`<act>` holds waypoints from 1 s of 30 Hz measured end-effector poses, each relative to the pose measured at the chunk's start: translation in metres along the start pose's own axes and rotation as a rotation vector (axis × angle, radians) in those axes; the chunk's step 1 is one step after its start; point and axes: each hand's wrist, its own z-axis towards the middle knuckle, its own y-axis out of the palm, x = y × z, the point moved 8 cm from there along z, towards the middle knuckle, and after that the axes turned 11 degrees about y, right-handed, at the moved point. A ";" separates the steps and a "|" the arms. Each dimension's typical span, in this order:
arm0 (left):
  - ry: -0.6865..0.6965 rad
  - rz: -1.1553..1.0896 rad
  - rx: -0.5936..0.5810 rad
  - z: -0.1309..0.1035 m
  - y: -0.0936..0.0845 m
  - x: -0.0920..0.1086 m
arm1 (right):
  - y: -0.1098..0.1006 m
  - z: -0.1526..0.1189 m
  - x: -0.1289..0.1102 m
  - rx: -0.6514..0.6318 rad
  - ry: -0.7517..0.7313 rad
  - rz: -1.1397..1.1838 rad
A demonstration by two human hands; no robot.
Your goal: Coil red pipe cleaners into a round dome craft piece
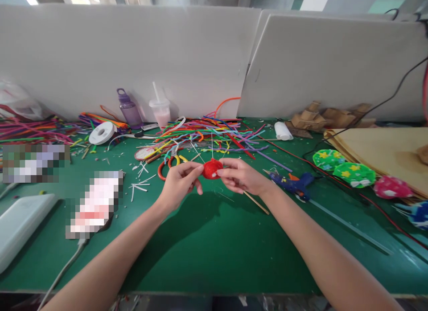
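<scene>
Red piece (210, 169) with a white spot is held above the green table (214, 257), between my two hands near the middle of my head view. I have the thumb and forefinger of the left hand (180, 185) pinched on one edge, and those of the right hand (243, 175) pinched on the other — the remaining fingers are loosely bent. A thin wooden stick (257, 203) shows below the right wrist; I cannot tell whether that hand touches it. Beyond, I see orange-handled scissors (161, 170) and a heap of coloured pipe cleaners (203, 132); a blue glue gun (294, 184) lies right of the right forearm.
</scene>
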 end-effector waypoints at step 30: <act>0.173 0.218 -0.071 -0.003 0.008 0.017 | 0.007 -0.008 -0.009 -0.013 0.012 -0.265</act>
